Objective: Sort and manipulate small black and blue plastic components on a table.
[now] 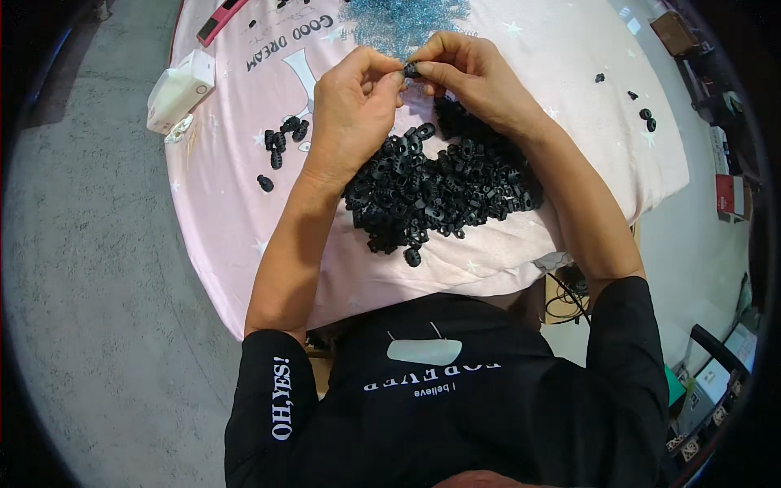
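At the far middle of the table, both my hands meet around a small black plastic cord lock (pixel 412 71). My left hand (pixel 358 106) is closed, thumb and forefinger pinched at the left end of the piece. From the other side, my right hand (pixel 476 81) grips it between thumb and fingertips. Below them spreads a large heap of loose black plastic parts (pixel 439 187), partly hidden by my right hand. A pile of shiny bluish small springs (pixel 407 24) lies just beyond my fingers.
Several black pieces (pixel 277 142) lie left of the heap, and a few more (pixel 647 118) at the right. A tissue pack (pixel 181 91) sits at the left edge, near a pink-red object (pixel 220 23). A pale pink cloth (pixel 220 220) covers the table.
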`<move>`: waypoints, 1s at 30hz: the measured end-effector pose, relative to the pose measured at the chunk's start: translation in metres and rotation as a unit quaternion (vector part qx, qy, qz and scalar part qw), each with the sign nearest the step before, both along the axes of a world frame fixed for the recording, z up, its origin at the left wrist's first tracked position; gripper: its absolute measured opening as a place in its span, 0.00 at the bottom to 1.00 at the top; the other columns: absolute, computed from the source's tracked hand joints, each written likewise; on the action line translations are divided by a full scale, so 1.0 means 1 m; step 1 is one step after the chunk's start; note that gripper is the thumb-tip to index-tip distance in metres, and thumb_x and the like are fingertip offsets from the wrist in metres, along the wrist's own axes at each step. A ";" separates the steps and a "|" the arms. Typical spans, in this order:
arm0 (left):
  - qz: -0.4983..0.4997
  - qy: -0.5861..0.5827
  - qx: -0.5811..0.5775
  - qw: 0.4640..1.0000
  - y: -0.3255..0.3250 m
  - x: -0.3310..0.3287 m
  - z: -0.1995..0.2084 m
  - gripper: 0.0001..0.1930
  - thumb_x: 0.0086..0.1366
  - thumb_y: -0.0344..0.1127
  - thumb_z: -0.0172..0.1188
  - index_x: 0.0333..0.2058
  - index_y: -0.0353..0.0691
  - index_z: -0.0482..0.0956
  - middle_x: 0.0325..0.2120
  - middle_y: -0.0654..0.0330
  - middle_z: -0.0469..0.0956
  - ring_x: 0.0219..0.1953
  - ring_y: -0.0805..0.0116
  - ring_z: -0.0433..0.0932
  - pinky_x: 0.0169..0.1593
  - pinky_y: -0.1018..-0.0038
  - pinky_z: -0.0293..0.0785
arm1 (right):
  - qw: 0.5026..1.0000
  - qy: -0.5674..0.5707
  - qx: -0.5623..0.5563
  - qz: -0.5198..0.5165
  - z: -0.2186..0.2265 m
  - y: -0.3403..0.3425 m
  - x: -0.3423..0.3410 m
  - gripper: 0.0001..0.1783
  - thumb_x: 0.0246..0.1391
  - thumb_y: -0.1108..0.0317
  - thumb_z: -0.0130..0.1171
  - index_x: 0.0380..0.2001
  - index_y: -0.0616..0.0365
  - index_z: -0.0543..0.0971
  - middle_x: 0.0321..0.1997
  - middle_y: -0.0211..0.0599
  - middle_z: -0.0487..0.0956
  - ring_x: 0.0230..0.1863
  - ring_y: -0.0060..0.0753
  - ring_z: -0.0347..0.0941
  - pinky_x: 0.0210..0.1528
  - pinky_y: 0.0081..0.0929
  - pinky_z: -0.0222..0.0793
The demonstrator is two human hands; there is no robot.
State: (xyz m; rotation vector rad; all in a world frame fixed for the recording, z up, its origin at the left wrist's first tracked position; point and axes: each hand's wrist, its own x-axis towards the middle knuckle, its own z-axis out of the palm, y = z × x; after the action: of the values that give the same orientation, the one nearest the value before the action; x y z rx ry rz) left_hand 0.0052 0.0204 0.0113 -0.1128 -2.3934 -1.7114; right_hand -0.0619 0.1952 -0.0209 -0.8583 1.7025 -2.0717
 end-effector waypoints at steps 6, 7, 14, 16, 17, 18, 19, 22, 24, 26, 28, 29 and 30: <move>0.042 0.010 -0.057 0.997 0.009 0.007 -0.002 0.04 0.66 0.25 0.58 0.39 0.32 0.78 0.29 0.60 0.80 0.30 0.79 0.78 0.35 0.84 0.75 | 0.999 0.032 0.010 -0.035 0.000 -0.005 0.006 0.06 0.61 0.74 0.57 0.39 0.65 0.78 0.30 0.28 0.78 0.29 0.15 0.71 0.34 0.16 0.71; 0.044 0.011 -0.056 0.997 0.009 0.007 -0.001 0.04 0.66 0.25 0.58 0.39 0.32 0.78 0.29 0.60 0.80 0.30 0.79 0.78 0.35 0.84 0.75 | 0.999 0.033 0.012 -0.037 0.003 -0.004 0.007 0.06 0.62 0.73 0.57 0.38 0.65 0.78 0.30 0.27 0.78 0.29 0.15 0.71 0.34 0.16 0.71; -0.068 -0.040 0.077 0.994 -0.004 0.002 0.012 0.07 0.67 0.25 0.58 0.42 0.30 0.76 0.31 0.59 0.80 0.32 0.76 0.80 0.37 0.83 0.77 | 1.000 -0.001 -0.001 -0.017 0.007 0.001 0.001 0.08 0.63 0.70 0.57 0.41 0.63 0.80 0.32 0.25 0.78 0.31 0.13 0.70 0.36 0.14 0.70; -0.087 -0.036 0.086 0.992 -0.004 0.002 0.014 0.08 0.67 0.25 0.58 0.43 0.30 0.75 0.31 0.59 0.80 0.32 0.75 0.81 0.37 0.82 0.77 | 1.000 -0.008 -0.005 -0.014 0.008 0.003 0.000 0.10 0.62 0.67 0.58 0.42 0.62 0.80 0.32 0.25 0.78 0.31 0.13 0.70 0.35 0.14 0.69; -0.090 -0.030 0.093 0.991 -0.003 0.002 0.014 0.08 0.66 0.25 0.59 0.43 0.31 0.74 0.30 0.59 0.80 0.31 0.76 0.80 0.35 0.83 0.77 | 1.000 -0.006 0.014 -0.008 0.008 0.005 0.000 0.11 0.62 0.66 0.59 0.42 0.62 0.80 0.32 0.25 0.78 0.31 0.13 0.70 0.35 0.14 0.68; -0.094 -0.024 0.101 0.990 -0.002 0.002 0.015 0.08 0.65 0.25 0.60 0.42 0.31 0.74 0.29 0.59 0.81 0.29 0.78 0.80 0.33 0.83 0.77 | 0.999 -0.005 0.033 -0.002 0.008 0.006 -0.001 0.12 0.62 0.64 0.59 0.43 0.62 0.80 0.31 0.25 0.77 0.31 0.14 0.70 0.35 0.14 0.68; -0.094 -0.024 0.101 0.990 -0.003 0.001 0.015 0.08 0.65 0.25 0.60 0.42 0.31 0.74 0.29 0.59 0.81 0.29 0.78 0.80 0.33 0.83 0.77 | 0.999 -0.005 0.033 -0.002 0.009 0.007 -0.001 0.12 0.62 0.64 0.59 0.43 0.62 0.80 0.31 0.25 0.77 0.31 0.14 0.70 0.35 0.14 0.68; -0.126 -0.039 0.080 0.988 -0.010 0.001 0.020 0.11 0.65 0.24 0.60 0.45 0.30 0.73 0.29 0.59 0.81 0.30 0.77 0.80 0.34 0.83 0.77 | 0.999 -0.019 0.031 0.020 0.012 0.008 -0.002 0.15 0.62 0.64 0.59 0.48 0.61 0.76 0.32 0.26 0.77 0.32 0.14 0.70 0.35 0.13 0.67; -0.178 -0.077 0.082 0.978 -0.014 0.003 0.025 0.17 0.64 0.24 0.60 0.52 0.32 0.74 0.30 0.62 0.79 0.30 0.76 0.79 0.38 0.82 0.77 | 0.997 -0.026 -0.005 0.079 0.014 0.009 -0.001 0.20 0.62 0.65 0.59 0.55 0.58 0.71 0.37 0.25 0.77 0.33 0.15 0.69 0.38 0.14 0.67; -0.188 -0.085 0.070 0.976 -0.014 0.002 0.025 0.17 0.64 0.24 0.60 0.52 0.32 0.74 0.30 0.63 0.78 0.30 0.77 0.79 0.38 0.82 0.77 | 0.996 -0.028 -0.005 0.086 0.014 0.008 0.000 0.22 0.62 0.65 0.59 0.57 0.58 0.69 0.38 0.26 0.77 0.33 0.14 0.69 0.38 0.13 0.67; -0.198 -0.092 0.058 0.974 -0.015 0.002 0.024 0.18 0.63 0.24 0.61 0.52 0.33 0.75 0.30 0.64 0.78 0.30 0.78 0.78 0.38 0.82 0.77 | 0.995 -0.030 -0.005 0.094 0.015 0.007 0.001 0.24 0.62 0.65 0.59 0.59 0.57 0.68 0.38 0.26 0.77 0.33 0.14 0.69 0.37 0.13 0.66; -0.194 -0.069 0.053 0.977 -0.015 0.002 0.021 0.17 0.62 0.25 0.62 0.51 0.33 0.77 0.30 0.64 0.79 0.30 0.79 0.78 0.37 0.82 0.76 | 0.995 -0.033 -0.003 0.089 0.017 0.006 0.003 0.23 0.62 0.66 0.59 0.58 0.60 0.69 0.35 0.27 0.77 0.33 0.15 0.71 0.37 0.14 0.68; -0.189 -0.047 0.049 0.980 -0.015 0.002 0.019 0.17 0.62 0.26 0.64 0.50 0.33 0.78 0.29 0.63 0.80 0.30 0.80 0.78 0.36 0.83 0.76 | 0.996 -0.036 -0.001 0.083 0.017 0.006 0.003 0.22 0.62 0.67 0.58 0.57 0.62 0.69 0.32 0.27 0.76 0.33 0.16 0.72 0.37 0.15 0.69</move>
State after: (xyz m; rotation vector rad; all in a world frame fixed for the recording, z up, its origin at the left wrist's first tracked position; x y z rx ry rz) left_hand 0.0075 0.0056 0.0303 -0.5125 -2.4707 -2.0327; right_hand -0.0584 0.2011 -0.0039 -0.8840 1.5374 -1.9691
